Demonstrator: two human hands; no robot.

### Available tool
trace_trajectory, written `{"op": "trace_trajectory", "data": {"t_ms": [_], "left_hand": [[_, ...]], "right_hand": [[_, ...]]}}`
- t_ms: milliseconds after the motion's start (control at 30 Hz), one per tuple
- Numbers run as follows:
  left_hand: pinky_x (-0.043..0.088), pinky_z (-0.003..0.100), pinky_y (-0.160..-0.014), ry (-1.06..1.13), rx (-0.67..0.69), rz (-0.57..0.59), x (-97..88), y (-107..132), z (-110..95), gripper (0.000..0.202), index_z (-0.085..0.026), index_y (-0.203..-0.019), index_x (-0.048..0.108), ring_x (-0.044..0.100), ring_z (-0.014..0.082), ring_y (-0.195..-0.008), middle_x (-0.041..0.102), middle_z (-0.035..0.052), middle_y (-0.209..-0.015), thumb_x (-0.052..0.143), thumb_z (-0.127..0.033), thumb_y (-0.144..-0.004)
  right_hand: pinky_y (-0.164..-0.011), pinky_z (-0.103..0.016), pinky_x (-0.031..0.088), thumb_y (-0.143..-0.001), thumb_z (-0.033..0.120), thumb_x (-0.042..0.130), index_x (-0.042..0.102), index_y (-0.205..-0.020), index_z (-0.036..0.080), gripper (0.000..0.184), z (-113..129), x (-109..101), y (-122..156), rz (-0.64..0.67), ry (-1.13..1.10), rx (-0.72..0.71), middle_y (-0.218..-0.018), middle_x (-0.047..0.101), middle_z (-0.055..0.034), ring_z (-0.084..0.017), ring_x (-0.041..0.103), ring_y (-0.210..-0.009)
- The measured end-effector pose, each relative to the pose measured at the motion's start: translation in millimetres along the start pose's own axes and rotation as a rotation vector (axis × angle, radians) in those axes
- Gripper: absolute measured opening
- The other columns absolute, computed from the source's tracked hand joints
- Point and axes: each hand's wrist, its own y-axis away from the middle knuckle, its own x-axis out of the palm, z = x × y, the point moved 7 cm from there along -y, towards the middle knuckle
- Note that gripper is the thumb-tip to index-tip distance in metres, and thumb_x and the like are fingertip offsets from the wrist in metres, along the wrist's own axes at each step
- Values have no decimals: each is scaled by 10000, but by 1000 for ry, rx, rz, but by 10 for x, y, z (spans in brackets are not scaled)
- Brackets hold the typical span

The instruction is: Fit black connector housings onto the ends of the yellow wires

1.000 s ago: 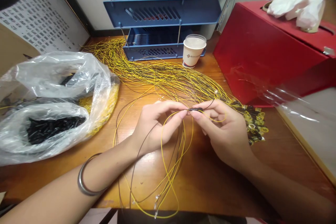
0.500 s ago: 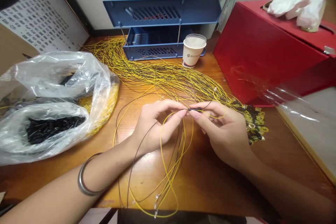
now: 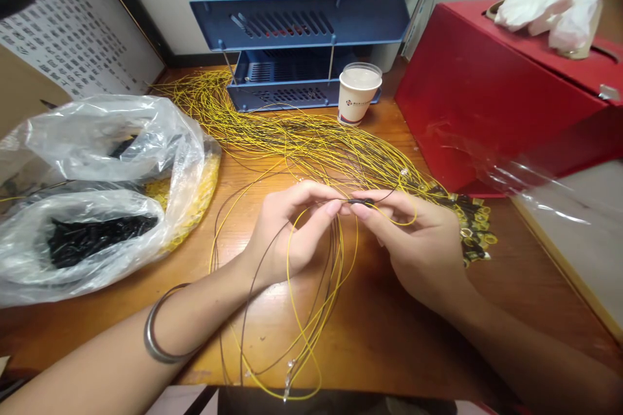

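My two forearms come in from the lower corners, and my hands meet in front of me above the brown wooden worktop (image 3: 379, 331), knuckles outward and the thumbs toward each other. My left hand (image 3: 287, 227) is narrowed to a pinch, thumb against index finger, on thin yellow and dark wires (image 3: 289, 259). My right hand (image 3: 423, 243) pinches one small, slim black piece (image 3: 363, 201) just beside the left fingertips; its other fingers curl behind.

Several wires loop down between my hands, crossing too closely to count, with small clear tips (image 3: 287, 386) near the worktop's front edge. I wear one dark metal bangle (image 3: 154, 340) on my left forearm.

Beyond my hands lies one long bundle of yellow and dark wires (image 3: 302, 133), its strands uncountable, with black-and-yellow ends (image 3: 474, 227) at the right. Behind it stand two blue slotted plastic trays (image 3: 296, 23), one above the other, one white paper cup (image 3: 359, 97) and, at the right, one red box (image 3: 462, 91). Crumpled clear plastic (image 3: 102, 149) at my left shows two openings, the nearer filled with black pieces (image 3: 97, 240).
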Motion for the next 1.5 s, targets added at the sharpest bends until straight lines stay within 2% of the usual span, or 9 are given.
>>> {"op": "trace_trajectory", "data": {"t_ms": [233,600,700,833,1000,1100,1267,1500], "left_hand": [[545,203,-701,20,-36,-6,-6,-8,-21,81,-158,-859,676,674,100,-707,731,6,-790,630,-200,-911],[521,201,-664,-33,-27,-28,-27,-5,-27,86,-165,-849,646,647,98,-687,703,-3,-766,616,-214,-913],[522,194,-686,-69,3,-8,-22,-8,-33,60,-169,-879,655,657,93,-702,715,-8,-793,617,-202,-912],[533,212,-729,-155,49,12,-18,-19,-73,65,-169,-901,682,678,109,-737,738,6,-824,622,-195,-905],[519,192,-632,-149,52,1,0,-24,-73,58,-157,-884,693,661,99,-654,741,9,-780,648,-193,-882],[514,189,-608,-117,44,13,25,-15,-34,81,-162,-938,702,658,92,-641,755,14,-829,669,-170,-864],[535,182,-709,-88,48,40,47,-12,-8,112,-156,-966,704,694,89,-719,772,13,-889,692,-144,-855],[536,177,-696,-86,68,-23,11,-30,-39,51,-158,-910,708,710,99,-749,777,13,-882,690,-156,-862]], "right_hand": [[-436,-210,342,-790,262,753,799,-872,247,96,21,-15,-11,-24,-2,1,-552,526,32,-82,404,-491],[-412,-221,246,-818,255,726,782,-902,227,105,-4,-22,6,-1,-36,8,-530,402,61,-65,323,-466],[-404,-219,220,-828,268,712,769,-912,212,116,-25,-11,2,22,-68,34,-525,401,64,-61,300,-457],[-411,-211,244,-836,294,695,758,-909,198,136,-46,38,-12,89,-63,70,-524,442,54,-66,332,-458],[-421,-203,295,-840,307,685,752,-928,190,161,-55,60,-19,124,-66,82,-586,533,30,-66,386,-469],[-400,-197,281,-844,306,679,746,-967,189,182,-70,54,-20,136,-130,107,-573,511,41,-61,387,-450],[-382,-193,256,-855,286,669,747,-998,187,191,-82,53,-32,149,-189,128,-553,496,56,-50,384,-428],[-381,-201,259,-850,318,688,759,-1004,198,208,-100,62,-40,135,-200,149,-584,499,52,-44,362,-427]]}}
